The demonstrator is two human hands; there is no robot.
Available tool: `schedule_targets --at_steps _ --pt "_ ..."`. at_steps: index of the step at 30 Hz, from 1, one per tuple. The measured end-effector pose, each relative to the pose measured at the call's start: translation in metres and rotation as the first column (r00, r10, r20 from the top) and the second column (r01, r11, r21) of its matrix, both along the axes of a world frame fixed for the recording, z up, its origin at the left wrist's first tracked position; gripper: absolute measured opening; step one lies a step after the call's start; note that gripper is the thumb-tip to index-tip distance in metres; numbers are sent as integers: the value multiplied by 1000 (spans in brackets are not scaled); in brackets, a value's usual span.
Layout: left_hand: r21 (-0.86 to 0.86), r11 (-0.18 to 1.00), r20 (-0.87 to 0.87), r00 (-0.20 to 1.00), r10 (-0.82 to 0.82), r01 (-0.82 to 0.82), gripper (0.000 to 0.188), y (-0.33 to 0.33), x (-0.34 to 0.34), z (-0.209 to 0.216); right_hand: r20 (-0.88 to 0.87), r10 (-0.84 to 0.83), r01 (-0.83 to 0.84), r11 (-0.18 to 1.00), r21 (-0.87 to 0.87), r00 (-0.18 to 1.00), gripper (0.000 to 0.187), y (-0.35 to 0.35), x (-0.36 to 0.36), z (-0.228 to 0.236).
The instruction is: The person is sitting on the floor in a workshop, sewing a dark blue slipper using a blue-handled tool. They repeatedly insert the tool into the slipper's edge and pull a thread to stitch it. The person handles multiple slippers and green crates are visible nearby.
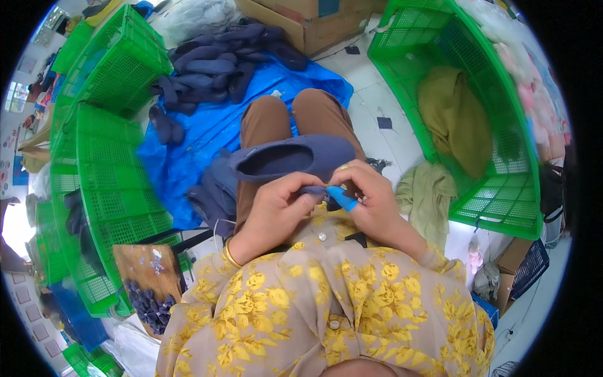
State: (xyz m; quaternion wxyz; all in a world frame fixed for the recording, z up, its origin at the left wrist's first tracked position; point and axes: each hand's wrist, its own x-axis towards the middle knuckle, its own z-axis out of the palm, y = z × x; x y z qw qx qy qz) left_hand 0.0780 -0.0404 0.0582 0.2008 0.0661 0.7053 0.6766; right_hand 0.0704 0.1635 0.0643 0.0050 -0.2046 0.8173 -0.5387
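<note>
A dark blue slip-on shoe (pixel 339 151) lies sideways across my lap, its opening facing up. Just below it, both hands meet over a small dark blue fabric piece (pixel 312 189). My left hand (pixel 270 210) pinches this piece between thumb and fingers. Fingertips of my right hand (pixel 374 201) close at the piece's right end; blue tape wraps one digit. Whether a needle or thread is between them is too small to tell. More dark blue shoes (pixel 217 185) rest beside my left leg.
A heap of dark blue shoes (pixel 210 66) covers part of a blue plastic sheet (pixel 188 151) ahead. Green crates (pixel 116 144) line the left; another crate (pixel 527 169) holds olive cloth (pixel 452 113) at right. A wooden board (pixel 147 270) bears small dark fabric pieces.
</note>
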Motion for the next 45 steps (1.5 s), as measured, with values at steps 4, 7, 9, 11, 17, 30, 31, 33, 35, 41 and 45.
schedule_targets --at_steps 4,7,9,11,17,30,31,33,35,41,45 --pt "124 988 147 986 75 -93 12 5 4 -4 3 22 -22 999 -29 1000 15 -1 1 -8" --pt "116 989 214 975 67 -93 13 6 7 -10 -10 -29 28 997 -75 1000 14 -5 5 -11" --pt "53 996 209 976 55 -68 13 7 12 -12 39 -89 94 987 -133 995 13 -6 8 -13" --pt "-6 998 147 988 55 -55 14 6 14 -15 82 -111 124 979 -164 990 11 -6 9 -18" --pt "238 953 335 937 100 -187 9 5 14 -18 255 25 32 975 -218 967 10 -3 6 -20" --pt "98 991 370 928 50 -93 12 -4 5 -12 511 161 357 542 -761 845 13 25 -14 3" --pt "80 993 329 943 55 -86 12 -4 4 -13 523 230 370 484 -793 821 15 31 -18 4" --pt "32 998 311 949 47 -60 12 -4 0 -10 514 273 388 404 -828 813 16 46 -28 9" --pt "14 999 298 954 37 -43 13 -6 -2 -5 505 156 382 478 -791 849 17 73 -37 13" --pt "-9 1000 264 964 17 -16 14 3 -9 3 397 -115 346 737 -581 911 13 84 -27 7" --pt "-34 999 256 967 10 -1 14 6 -12 5 50 -44 43 999 8 998 19 32 -5 14"
